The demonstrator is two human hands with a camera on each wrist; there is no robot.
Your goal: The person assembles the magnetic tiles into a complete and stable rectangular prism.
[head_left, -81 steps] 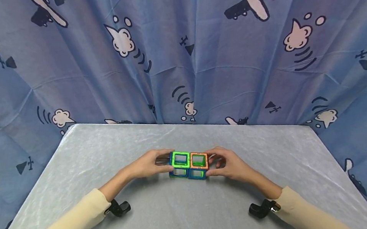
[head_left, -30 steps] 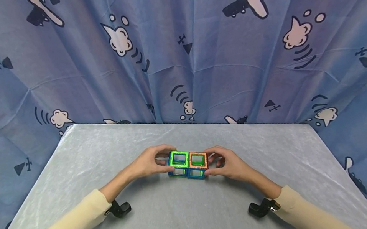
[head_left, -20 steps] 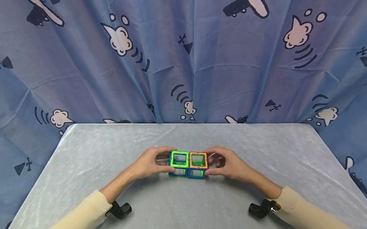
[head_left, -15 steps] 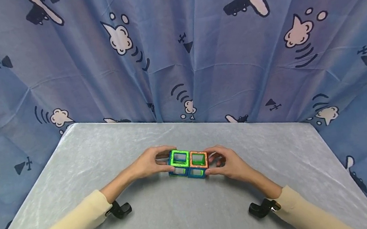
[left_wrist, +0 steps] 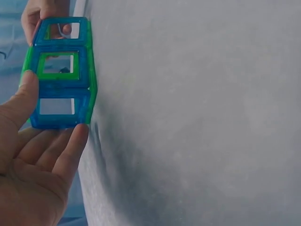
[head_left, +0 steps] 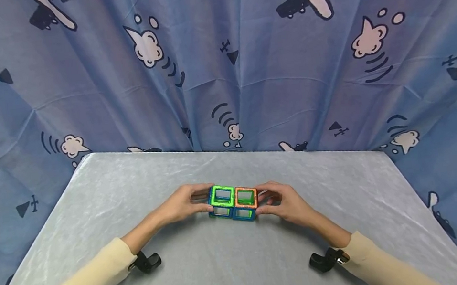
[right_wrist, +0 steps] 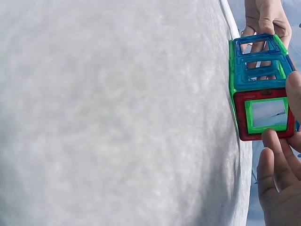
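A two-cube block of magnetic tiles (head_left: pixel 234 198) rests on the table, with a green tile (head_left: pixel 222 205) on top at left and an orange tile (head_left: pixel 246 207) at right. Blue tiles (left_wrist: pixel 61 84) form its near side, and green ones run along the bottom. My left hand (head_left: pixel 182 203) holds the left end between thumb and fingers, its thumb at the near edge. At the opposite end, beside a red tile (right_wrist: pixel 241 115), my right hand (head_left: pixel 286 204) grips the block with thumb and fingertips. The block's far side is hidden in the head view.
A pale grey cloth covers the table (head_left: pixel 227 268). Behind it hangs a blue curtain (head_left: pixel 210 68) printed with planes and clouds. Black wrist cameras (head_left: pixel 146 262) sit at both sleeve cuffs.
My left hand has slid slightly left relative to the block in the last half second. The block and my right hand have barely moved; the head view has shifted a little.
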